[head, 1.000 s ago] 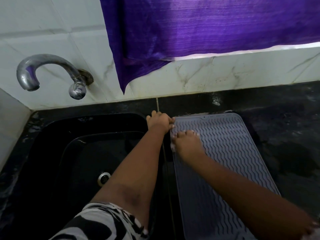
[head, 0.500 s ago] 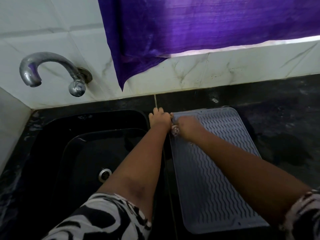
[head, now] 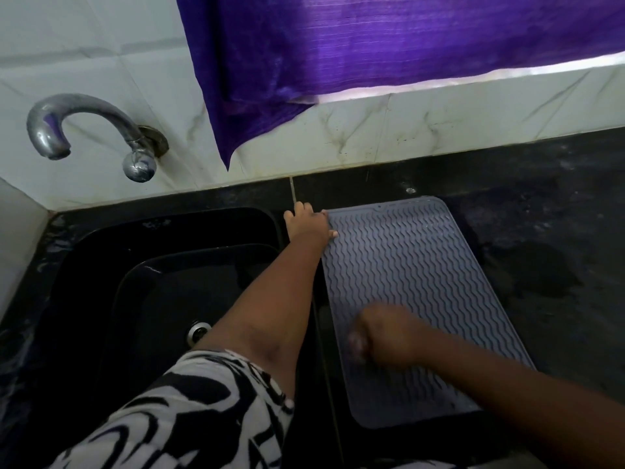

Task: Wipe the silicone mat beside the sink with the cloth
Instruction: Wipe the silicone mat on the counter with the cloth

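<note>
Mat (head: 419,282): far corner is being pinned under left hand (head: 307,225) fingers.
Cloth (head: 356,343): is being bunched in closed, blurred right hand (head: 385,336).
Risk: mat could be dragged if pinning slackens.

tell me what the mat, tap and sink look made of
Mat: matte grey, moulded wavy ridges, likely silicone. Tap: shiny, dulled chrome-look metal with reflections. Sink: glossy black, maybe stone composite or coated; hard to tell.

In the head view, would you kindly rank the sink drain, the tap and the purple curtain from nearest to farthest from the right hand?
From the right hand:
1. Sink drain, to its left in the basin.
2. Purple curtain, on the wall above.
3. Tap, far upper left.
</note>
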